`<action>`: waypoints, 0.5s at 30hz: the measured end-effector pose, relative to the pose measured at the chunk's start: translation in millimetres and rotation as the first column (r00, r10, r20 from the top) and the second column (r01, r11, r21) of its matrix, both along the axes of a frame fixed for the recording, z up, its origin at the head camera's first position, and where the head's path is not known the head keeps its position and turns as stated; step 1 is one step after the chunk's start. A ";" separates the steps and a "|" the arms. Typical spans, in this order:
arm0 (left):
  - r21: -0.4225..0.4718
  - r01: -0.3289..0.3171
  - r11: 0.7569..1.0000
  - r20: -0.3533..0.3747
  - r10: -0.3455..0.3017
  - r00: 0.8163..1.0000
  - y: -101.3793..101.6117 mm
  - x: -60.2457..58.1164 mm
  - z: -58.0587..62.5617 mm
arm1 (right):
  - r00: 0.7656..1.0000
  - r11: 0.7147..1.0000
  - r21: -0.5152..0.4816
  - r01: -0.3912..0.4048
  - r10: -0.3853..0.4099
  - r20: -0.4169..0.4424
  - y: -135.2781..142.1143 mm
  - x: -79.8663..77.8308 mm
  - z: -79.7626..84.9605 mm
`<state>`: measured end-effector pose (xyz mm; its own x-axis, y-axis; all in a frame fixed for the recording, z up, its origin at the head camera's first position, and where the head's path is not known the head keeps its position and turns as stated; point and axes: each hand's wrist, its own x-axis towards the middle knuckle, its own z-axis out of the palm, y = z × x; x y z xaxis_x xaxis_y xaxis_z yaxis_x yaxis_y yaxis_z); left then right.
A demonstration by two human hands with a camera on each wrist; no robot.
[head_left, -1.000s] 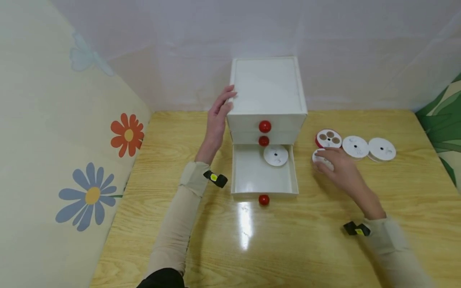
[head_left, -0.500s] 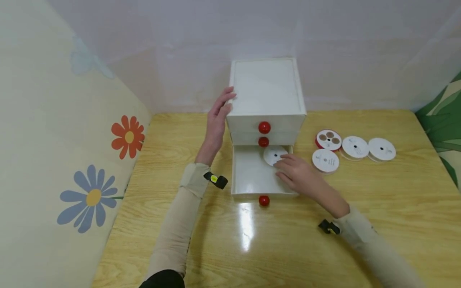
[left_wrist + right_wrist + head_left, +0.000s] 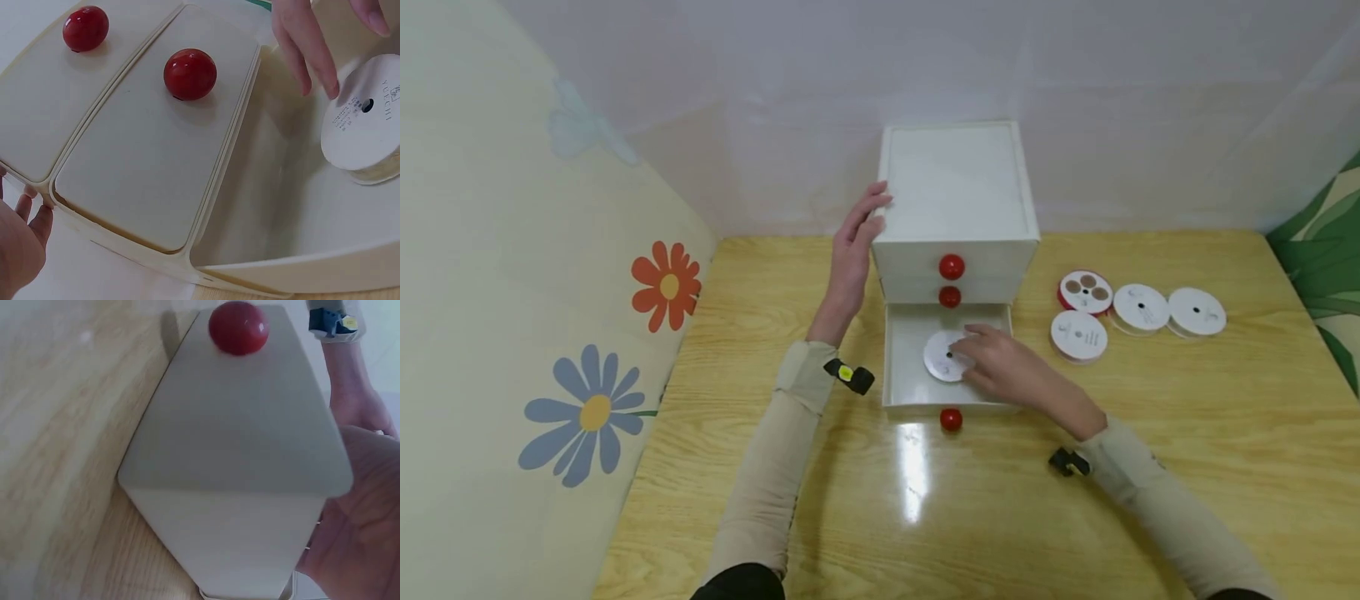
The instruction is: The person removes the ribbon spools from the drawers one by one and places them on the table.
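A white ribbon spool (image 3: 942, 358) lies flat in the pulled-out bottom drawer (image 3: 904, 379) of a white drawer cabinet (image 3: 955, 179). My right hand (image 3: 1007, 367) is over this drawer, its fingertips touching the spool's face near the rim. In the left wrist view those fingers (image 3: 304, 50) are fairly straight, with the thumb held apart from the spool (image 3: 362, 125). My left hand (image 3: 852, 258) rests against the cabinet's left side, fingertips on its top edge. The palm of my right hand (image 3: 365, 531) shows beside the drawer in the right wrist view.
Right of the cabinet, several more spools lie on the wooden table (image 3: 1075, 517): a red-edged one (image 3: 1085, 282), a near one (image 3: 1078, 336) and white ones (image 3: 1141, 307) farther right. Red knobs (image 3: 951, 267) jut from the drawer fronts. Walls bound the back and left.
My right hand has left the near spool on the table and come left into the drawer. The drawer's spool has slid left and toward me. My left hand has stayed put.
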<state>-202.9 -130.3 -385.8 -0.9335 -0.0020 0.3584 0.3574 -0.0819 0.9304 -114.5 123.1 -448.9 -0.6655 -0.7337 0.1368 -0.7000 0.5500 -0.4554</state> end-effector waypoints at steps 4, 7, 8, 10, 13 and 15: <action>-0.008 0.000 1.000 0.001 0.000 1.000 -0.7 0.6 0.8 | 1.000 1.000 0.030 0.001 -0.002 0.009 -2.1 -0.4 0.0; -0.008 0.000 1.000 0.001 0.000 1.000 -0.9 0.8 0.5 | 0.999 0.998 0.047 -0.031 0.029 0.037 -4.0 -0.8 -2.2; -0.007 0.001 1.000 0.001 -0.001 1.000 -0.7 0.7 0.5 | 0.998 0.998 0.051 -0.040 0.038 0.043 -4.5 -0.9 -3.0; -0.006 0.004 1.000 0.001 -0.004 1.000 -0.5 0.4 0.1 | 0.998 0.997 0.061 -0.054 0.051 0.045 -5.5 -1.2 -4.7; -0.008 0.004 1.000 -0.003 -0.004 1.000 -0.2 -0.4 -0.3 | 0.997 0.995 0.074 -0.064 0.061 0.042 -6.4 -1.7 -6.0; -0.007 0.000 1.000 -0.005 0.000 1.000 -0.3 -0.7 -0.8 | 0.997 0.994 0.080 -0.070 0.067 0.035 -7.4 -2.2 -6.3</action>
